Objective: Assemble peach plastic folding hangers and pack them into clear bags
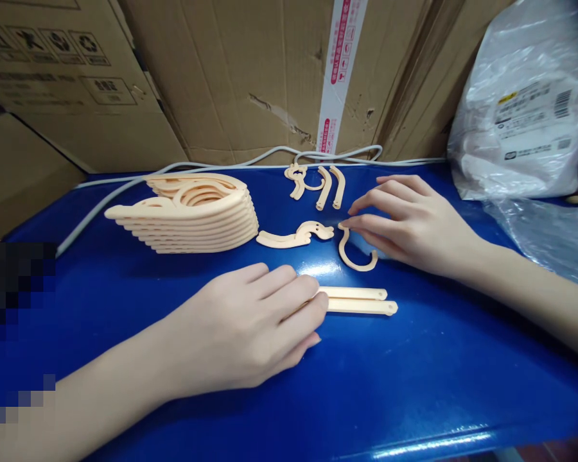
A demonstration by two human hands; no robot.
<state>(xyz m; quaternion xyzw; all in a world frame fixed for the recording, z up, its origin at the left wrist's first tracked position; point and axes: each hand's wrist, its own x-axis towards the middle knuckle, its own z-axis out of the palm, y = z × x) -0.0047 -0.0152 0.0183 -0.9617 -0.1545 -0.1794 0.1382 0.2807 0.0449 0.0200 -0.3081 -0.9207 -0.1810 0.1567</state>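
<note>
On a glossy blue table (414, 385) lie peach plastic hanger parts. My left hand (250, 327) rests palm down, fingers together, its fingertips on the end of two straight bars (361, 301) lying side by side. My right hand (409, 221) lies flat with fingers stretched out, the fingertips touching the top of a curved hook piece (354, 253). A wavy arm piece (296, 236) lies just left of the hook. Further back are several small curved pieces (318, 183). A stack of hanger bodies (197, 212) stands at the left.
Cardboard boxes (250, 70) wall off the back of the table. A grey cable (125, 186) runs along the far edge. Crinkled plastic bags (525, 109) with a label sit at the back right, and one reaches onto the table's right side.
</note>
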